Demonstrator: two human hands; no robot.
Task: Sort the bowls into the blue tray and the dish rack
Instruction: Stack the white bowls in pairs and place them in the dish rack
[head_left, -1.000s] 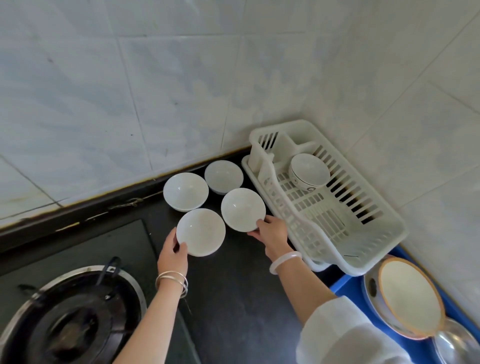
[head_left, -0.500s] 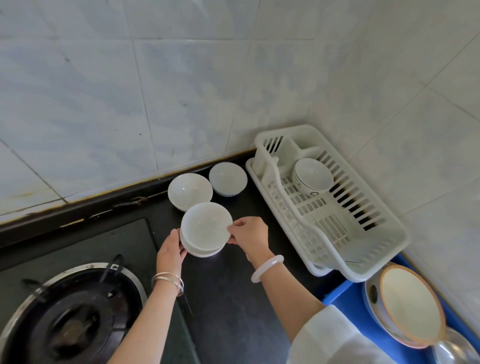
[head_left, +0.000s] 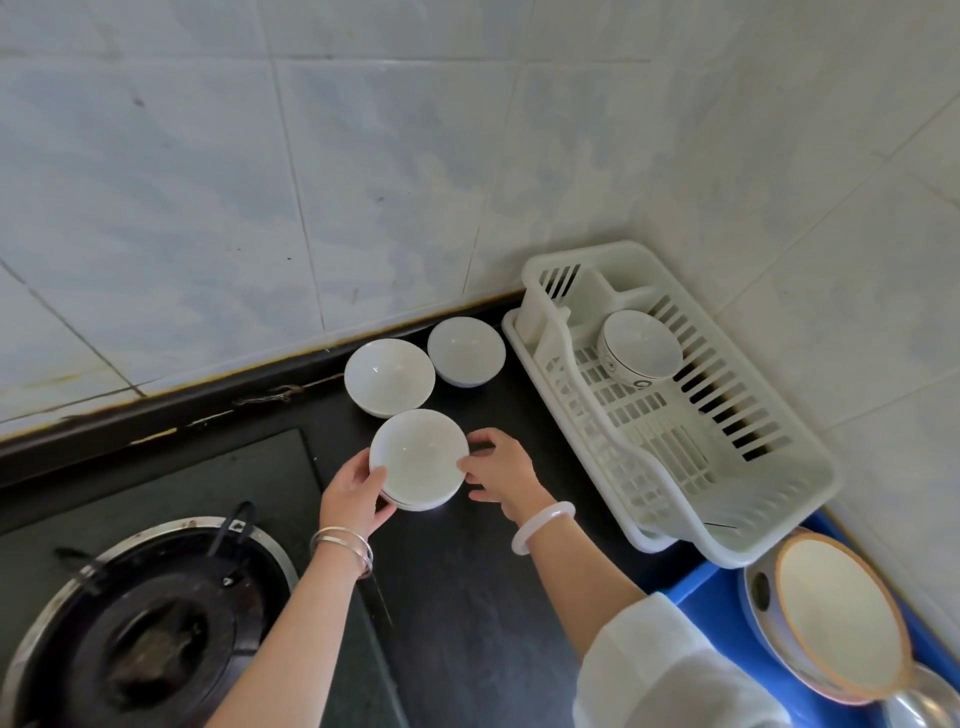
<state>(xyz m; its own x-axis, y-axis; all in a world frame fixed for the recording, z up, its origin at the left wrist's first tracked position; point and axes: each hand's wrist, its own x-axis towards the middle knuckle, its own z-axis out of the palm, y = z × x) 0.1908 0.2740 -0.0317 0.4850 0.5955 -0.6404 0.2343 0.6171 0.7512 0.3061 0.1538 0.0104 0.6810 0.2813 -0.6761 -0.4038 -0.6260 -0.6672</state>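
Note:
Two white bowls are stacked (head_left: 418, 457) on the dark counter. My left hand (head_left: 355, 493) grips the stack's left edge, thumb on the rim. At the stack's right edge my right hand (head_left: 498, 470) touches it with fingertips, fingers spread. Behind the stack stand two single white bowls, one (head_left: 389, 376) to the left and one (head_left: 466, 351) to the right. The white dish rack (head_left: 769, 499) at the right holds a patterned bowl (head_left: 641, 348) tilted near its far end. The blue tray (head_left: 727, 613) at the lower right carries a big orange-rimmed bowl (head_left: 836, 618).
A gas burner (head_left: 150, 623) sits at the lower left on the black hob. Tiled walls meet in the corner behind the rack. A metal piece (head_left: 924, 701) shows at the bottom right corner in the tray.
A second ago four bowls stood apart; my right hand put its bowl into the one held by my left. The stack now rests between both hands.

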